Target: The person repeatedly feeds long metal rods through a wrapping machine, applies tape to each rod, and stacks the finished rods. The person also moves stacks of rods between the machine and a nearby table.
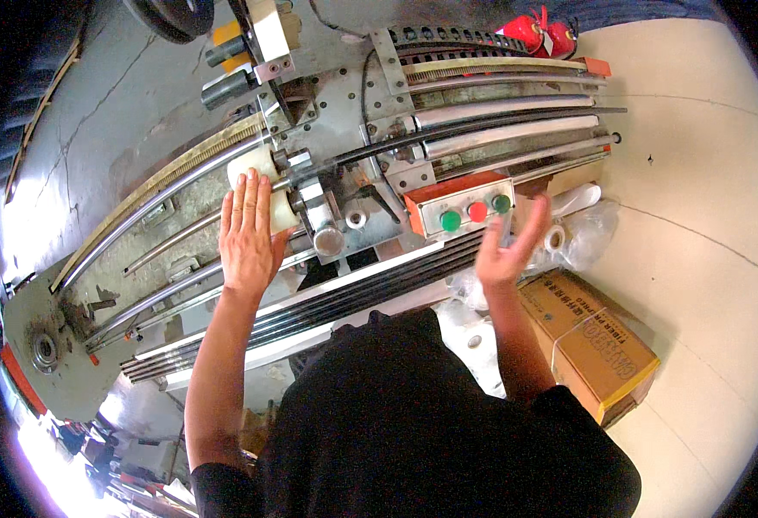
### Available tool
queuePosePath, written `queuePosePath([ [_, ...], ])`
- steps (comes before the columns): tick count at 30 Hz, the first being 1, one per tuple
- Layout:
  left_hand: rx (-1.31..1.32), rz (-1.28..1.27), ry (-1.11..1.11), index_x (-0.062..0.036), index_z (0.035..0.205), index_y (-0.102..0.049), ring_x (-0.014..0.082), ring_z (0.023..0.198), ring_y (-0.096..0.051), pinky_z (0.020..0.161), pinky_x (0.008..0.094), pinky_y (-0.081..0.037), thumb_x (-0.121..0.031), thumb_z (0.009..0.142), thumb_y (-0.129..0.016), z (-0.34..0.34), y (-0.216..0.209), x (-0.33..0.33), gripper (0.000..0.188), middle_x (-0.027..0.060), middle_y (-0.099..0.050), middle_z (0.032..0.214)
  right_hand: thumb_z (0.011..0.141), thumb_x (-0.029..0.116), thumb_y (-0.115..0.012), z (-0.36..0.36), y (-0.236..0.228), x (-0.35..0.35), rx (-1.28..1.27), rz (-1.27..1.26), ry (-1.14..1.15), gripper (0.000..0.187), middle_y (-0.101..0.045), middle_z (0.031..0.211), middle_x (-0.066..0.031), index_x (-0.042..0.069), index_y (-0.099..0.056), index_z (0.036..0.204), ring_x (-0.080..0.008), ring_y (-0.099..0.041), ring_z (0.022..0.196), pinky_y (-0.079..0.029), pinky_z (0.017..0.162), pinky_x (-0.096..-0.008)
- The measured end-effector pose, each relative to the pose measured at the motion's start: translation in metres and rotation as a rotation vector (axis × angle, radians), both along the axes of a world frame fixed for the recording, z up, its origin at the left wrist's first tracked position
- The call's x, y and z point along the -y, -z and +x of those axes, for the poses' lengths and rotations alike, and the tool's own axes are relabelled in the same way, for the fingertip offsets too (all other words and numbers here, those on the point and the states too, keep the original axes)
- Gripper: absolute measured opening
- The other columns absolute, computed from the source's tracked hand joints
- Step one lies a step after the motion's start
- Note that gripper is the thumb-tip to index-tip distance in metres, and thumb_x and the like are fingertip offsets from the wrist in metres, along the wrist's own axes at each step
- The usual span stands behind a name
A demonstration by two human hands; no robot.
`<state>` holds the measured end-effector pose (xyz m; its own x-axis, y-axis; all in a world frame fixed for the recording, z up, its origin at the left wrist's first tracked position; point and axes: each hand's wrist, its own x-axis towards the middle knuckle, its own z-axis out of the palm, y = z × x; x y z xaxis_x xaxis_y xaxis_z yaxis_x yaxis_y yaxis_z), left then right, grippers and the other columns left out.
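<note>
My left hand (249, 237) lies flat, fingers stretched out, over two white rollers (249, 161) on the machine's carriage. Beside the rollers are a metal block with a round knob (329, 242) and a long black rod (483, 126) running off to the right. My right hand (507, 259) is held with fingers apart at an orange-edged control box (428, 215) carrying two green buttons and one red button (477, 211). Its fingertips are close to the right-hand green button (501, 204); whether they touch it I cannot tell. Nothing shows in either hand.
Metal guide rails (180, 207) run along the machine bed on both sides of the carriage. Several dark rods (353, 298) lie along the near edge. At the right are a cardboard box (595, 337) and plastic-wrapped rolls (599, 229). Red fire extinguishers (530, 34) stand behind.
</note>
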<state>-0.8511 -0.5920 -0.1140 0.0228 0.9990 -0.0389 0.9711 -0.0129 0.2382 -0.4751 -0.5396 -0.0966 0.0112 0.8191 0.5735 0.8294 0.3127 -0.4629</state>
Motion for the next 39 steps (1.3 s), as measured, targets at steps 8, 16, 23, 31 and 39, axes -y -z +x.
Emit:
queuePosePath([
  [8,-0.056,0.002,0.036,-0.0008,0.156,-0.029,0.0313,0.154,-0.023,0.126,0.0457,-0.018,-0.041,0.084,-0.072,-0.004,0.003,-0.001,0.093,0.0175,-0.026,0.165,0.089,0.02,-0.065,0.065,0.026,0.002,0.649,-0.635,0.043,0.061,-0.052,0.151,-0.007,0.011,-0.049,0.148,-0.0303,-0.034,0.149,-0.008,0.12,-0.0667],
  [16,-0.003,0.035,-0.002,-0.0042,0.156,-0.03,0.0256,0.154,-0.024,0.127,0.0423,-0.017,-0.044,0.086,-0.072,-0.007,0.006,0.006,0.09,0.0134,-0.027,0.165,0.09,0.013,-0.065,-0.04,0.006,0.019,0.272,-0.432,-0.479,0.044,-0.063,0.137,-0.0103,0.008,-0.061,0.134,-0.0309,-0.05,0.137,-0.018,0.121,-0.0556],
  [23,0.007,0.115,0.047,-0.0028,0.156,-0.031,0.0277,0.153,-0.026,0.125,0.044,-0.02,-0.048,0.082,-0.07,-0.014,-0.001,0.011,0.095,0.015,-0.029,0.164,0.088,0.01,-0.064,-0.104,0.01,0.073,0.122,-0.534,-0.902,0.036,-0.067,0.128,-0.0129,0.004,-0.067,0.124,-0.0304,-0.058,0.128,-0.03,0.118,-0.0513],
  [31,0.03,0.131,0.048,-0.0039,0.156,-0.031,0.0256,0.153,-0.026,0.125,0.0419,-0.022,-0.043,0.076,-0.077,-0.033,-0.017,0.025,0.1,0.0122,-0.029,0.165,0.089,0.01,-0.064,-0.154,0.012,0.109,0.082,-0.612,-1.112,0.033,-0.068,0.125,-0.0123,0.003,-0.068,0.12,-0.0299,-0.061,0.123,-0.033,0.116,-0.0505],
  [39,0.076,0.209,0.08,-0.0023,0.154,-0.032,0.0247,0.152,-0.028,0.126,0.0406,-0.02,-0.046,0.076,-0.075,-0.124,0.013,0.068,0.099,0.0128,-0.03,0.163,0.089,0.008,-0.064,-0.277,0.03,0.161,0.07,-0.642,-0.972,0.03,-0.069,0.122,-0.0131,0.002,-0.068,0.118,-0.0308,-0.062,0.12,-0.036,0.114,-0.0492],
])
